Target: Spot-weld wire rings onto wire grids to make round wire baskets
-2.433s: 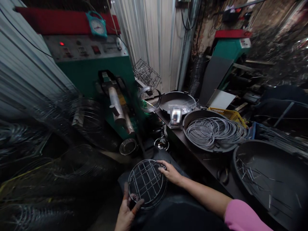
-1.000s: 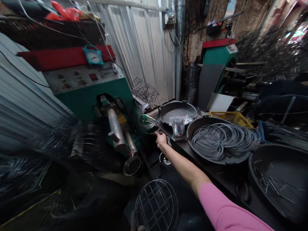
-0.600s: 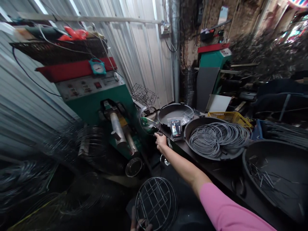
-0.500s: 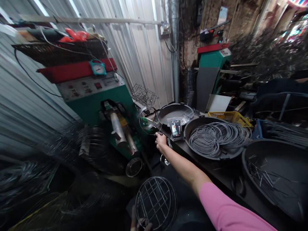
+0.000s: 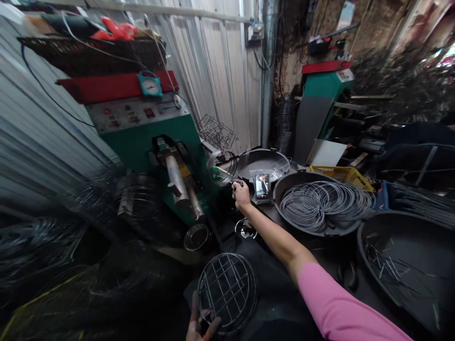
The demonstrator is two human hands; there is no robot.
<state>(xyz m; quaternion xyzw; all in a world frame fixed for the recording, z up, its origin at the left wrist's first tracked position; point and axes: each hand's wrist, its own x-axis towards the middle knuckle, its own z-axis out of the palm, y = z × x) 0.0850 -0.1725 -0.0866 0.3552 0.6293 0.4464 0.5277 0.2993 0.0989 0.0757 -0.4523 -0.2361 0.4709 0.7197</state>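
Observation:
At the bottom centre, my left hand (image 5: 204, 322) grips the lower left rim of a round wire rack (image 5: 227, 291) with crossed bars. My right hand (image 5: 241, 193) reaches out at mid-frame, its fingers closed beside the lower right edge of a bundle of thin wire rings (image 5: 221, 168). What those fingers hold, if anything, is too small to make out. Just right of that hand, a lit phone (image 5: 262, 185) stands in front of a shallow round pan (image 5: 263, 161).
A green machine (image 5: 142, 137) with a metal arm (image 5: 177, 177) stands at left. On the right are a pan of wire rings (image 5: 323, 203), another pan holding short wires (image 5: 408, 265) and a yellow crate (image 5: 343, 176). A small round dish (image 5: 196, 237) sits below the machine's arm.
The view has shifted, so the background sits higher. My right hand is slightly higher in the frame, still by the ring bundle. More of my left hand shows at the rack's edge.

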